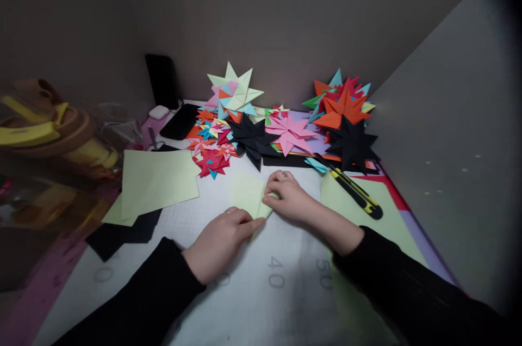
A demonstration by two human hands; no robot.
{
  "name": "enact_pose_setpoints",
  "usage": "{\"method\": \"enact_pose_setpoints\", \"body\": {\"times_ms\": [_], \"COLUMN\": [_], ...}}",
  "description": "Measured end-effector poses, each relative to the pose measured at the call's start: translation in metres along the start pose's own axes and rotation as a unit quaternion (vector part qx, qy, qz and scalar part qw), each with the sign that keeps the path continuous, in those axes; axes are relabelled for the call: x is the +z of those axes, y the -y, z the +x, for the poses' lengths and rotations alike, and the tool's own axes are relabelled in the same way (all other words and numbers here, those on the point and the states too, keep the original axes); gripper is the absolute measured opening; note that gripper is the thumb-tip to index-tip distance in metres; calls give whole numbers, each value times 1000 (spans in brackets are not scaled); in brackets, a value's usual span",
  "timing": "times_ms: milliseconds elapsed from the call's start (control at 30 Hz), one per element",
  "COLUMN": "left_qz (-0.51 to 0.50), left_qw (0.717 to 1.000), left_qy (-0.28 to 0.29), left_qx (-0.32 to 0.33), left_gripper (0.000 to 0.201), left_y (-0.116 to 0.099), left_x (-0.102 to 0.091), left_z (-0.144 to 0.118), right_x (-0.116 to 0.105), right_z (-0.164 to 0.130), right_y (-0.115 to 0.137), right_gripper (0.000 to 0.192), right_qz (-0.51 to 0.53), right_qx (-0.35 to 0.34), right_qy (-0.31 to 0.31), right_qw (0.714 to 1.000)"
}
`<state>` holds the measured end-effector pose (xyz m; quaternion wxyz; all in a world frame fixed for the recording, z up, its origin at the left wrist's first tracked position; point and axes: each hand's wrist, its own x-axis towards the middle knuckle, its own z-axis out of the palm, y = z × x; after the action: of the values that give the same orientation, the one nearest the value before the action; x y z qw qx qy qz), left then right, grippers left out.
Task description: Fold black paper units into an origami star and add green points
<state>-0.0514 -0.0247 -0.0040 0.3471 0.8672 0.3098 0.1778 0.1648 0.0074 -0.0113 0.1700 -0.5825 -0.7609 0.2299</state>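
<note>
A small pale yellow-green sheet of paper (246,193) lies on the white gridded mat (253,302), its right side folded over into a narrow flap. With fingers curled and pinched, my right hand (291,196) grips the upper right edge of this fold. My left hand (224,237) is closed at the lower end of the same fold, index finger against the paper; part of the sheet is hidden beneath its fingers. To the right, a yellow and black utility knife (356,195) rests on larger pale green sheets (393,221).
Folded paper stars in pink (289,131), black (250,136) and orange (346,109) stand along the back wall. On the left are pale green sheets (157,180) over black paper (138,229), a phone (182,121), and a brown cup (77,131).
</note>
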Motion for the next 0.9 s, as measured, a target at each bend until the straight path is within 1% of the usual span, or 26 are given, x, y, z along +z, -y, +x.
{"method": "enact_pose_setpoints", "body": {"times_ms": [100,167,233,333,433,500,633,767,900], "left_qz": [-31,-32,-16,20,42,42,49,36,19], "left_qw": [1000,999,1000,999,997,996,992,993,992], "left_qy": [0,13,24,34,50,62,76,57,40], "left_qx": [-3,-3,-3,-19,-42,-55,-84,-101,-115], "left_gripper": [37,40,43,37,28,26,28,29,20], "left_y": [2,4,5,3,-4,-8,-12,-8,-3], "left_x": [-3,-3,-3,-2,-2,-4,-6,-7,-6], "left_z": [0,0,-1,0,2,4,6,6,6], "right_x": [1,0,-3,-11,-16,-16,-11,-6,-2], "right_z": [0,-2,-4,-7,-8,-8,-7,-8,-9], "right_y": [0,0,-1,-4,-8,-10,-12,-13,-12], "right_gripper": [1,2,5,7,6,4,4,4,5], "right_qz": [-2,14,41,83,117,135,150,140,131], "right_qx": [-6,-27,-57,-95,-112,-112,-100,-97,-86], "right_qy": [-5,-2,17,60,84,89,61,35,7], "right_qw": [1000,1000,997,990,983,981,982,985,988]}}
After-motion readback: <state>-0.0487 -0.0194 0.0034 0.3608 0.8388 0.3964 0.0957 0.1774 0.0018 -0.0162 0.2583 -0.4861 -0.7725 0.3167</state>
